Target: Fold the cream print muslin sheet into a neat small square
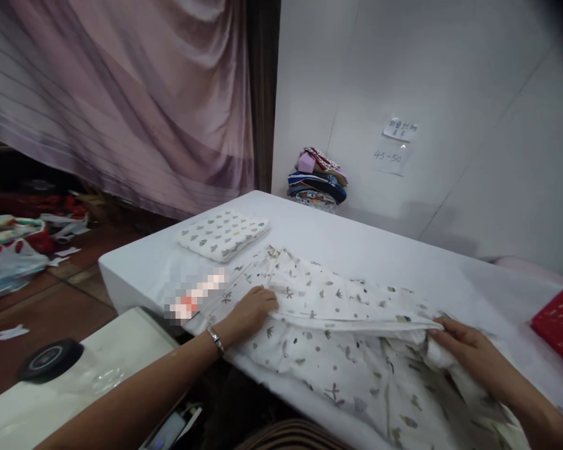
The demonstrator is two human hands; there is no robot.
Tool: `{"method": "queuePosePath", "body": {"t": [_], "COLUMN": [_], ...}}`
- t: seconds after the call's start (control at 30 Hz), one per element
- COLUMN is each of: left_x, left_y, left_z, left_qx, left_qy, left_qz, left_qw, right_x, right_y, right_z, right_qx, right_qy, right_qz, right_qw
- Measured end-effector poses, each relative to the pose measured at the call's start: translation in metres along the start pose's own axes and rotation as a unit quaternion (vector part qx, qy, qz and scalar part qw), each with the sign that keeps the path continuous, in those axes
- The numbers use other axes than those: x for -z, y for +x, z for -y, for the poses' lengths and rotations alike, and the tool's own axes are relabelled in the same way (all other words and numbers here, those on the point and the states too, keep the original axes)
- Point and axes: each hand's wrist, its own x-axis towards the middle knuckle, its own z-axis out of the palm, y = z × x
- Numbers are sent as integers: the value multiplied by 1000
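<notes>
On the white table (304,231) lies a rumpled, patterned cloth (351,300), spilling over its near side. The right hand (471,350) pinches the cloth's edge; the left hand (249,314) rests on it, grip unclear. Even, gentle tension should keep that edge straight.

2 hands (251,312) (464,347), 2 pcs printed cloth (223,234) (333,294), 2 wall notes (400,128) (391,159), 1 fabric stack (316,178), 1 curtain (169,94) & 1 bracelet (215,339).
</notes>
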Motion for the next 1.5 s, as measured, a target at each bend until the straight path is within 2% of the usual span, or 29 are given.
{"method": "queuePosePath", "body": {"t": [0.1,0.17,0.3,0.37,0.43,0.5,0.57,0.63,0.7,0.8,0.93,1.1,1.23,1.5], "left_x": [-11,-10,5,13,16,14,10,6,7,19,33,18,6,8], "left_y": [-18,-27,-30,-25,-18,-11,-5,-2,-1,-5,-25,-49,-54,-55], "left_z": [1,3,7,8,8,8,9,11,15,19,22,19,14,3], "left_qx": [7,29,153,191,170,109,57,39,38,44,45,53,82,76], "left_qy": [-46,-85,-205,-216,-169,-105,-64,-44,-29,-9,-1,-13,14,16], "left_qz": [-7,-20,-9,-16,-18,5,37,52,53,30,-3,13,19,23], "left_qw": [999,996,967,957,971,988,996,997,997,999,999,998,996,997], "right_x": [-3,-4,-4,-4,-6,-7,-8,-9,-9,-9,-10,-14,-15,-11], "right_y": [0,0,-2,-3,-4,-5,-6,-8,-9,-10,-10,-6,-4,-9], "right_z": [-7,-11,-16,-16,-15,-14,-14,-15,-15,-14,-15,-20,-21,-20], "right_qx": [-24,-39,-46,-44,-41,-38,-35,-35,-33,-30,-44,-36,-43,-34], "right_qy": [21,25,11,1,-1,0,0,-3,-5,-5,-5,-9,-10,-22], "right_qz": [57,69,73,80,89,100,108,111,109,108,120,127,132,144], "right_qw": [998,997,996,996,995,994,994,993,994,994,992,991,990,989]}}
